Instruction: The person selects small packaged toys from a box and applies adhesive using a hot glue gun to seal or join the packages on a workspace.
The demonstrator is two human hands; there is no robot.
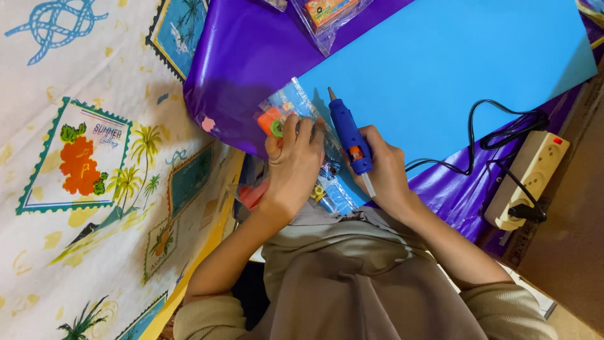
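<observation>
While L hand (pixel 292 165) pins packet (pixel 296 135), R hand (pixel 384 173) holds glue gun (pixel 349 135).

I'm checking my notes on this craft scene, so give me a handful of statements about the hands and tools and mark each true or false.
1. The right hand holds a blue glue gun. True.
2. The glue gun's nozzle points toward the person's body. False: it points away, toward the light blue sheet.
3. The left hand rests on a clear plastic packet of small colourful pieces. True.
4. The power strip lies on the left side, on the patterned cloth. False: it lies on the right, with a black cord plugged in.
5. Purple sheeting lies under the blue sheet. True.
</observation>
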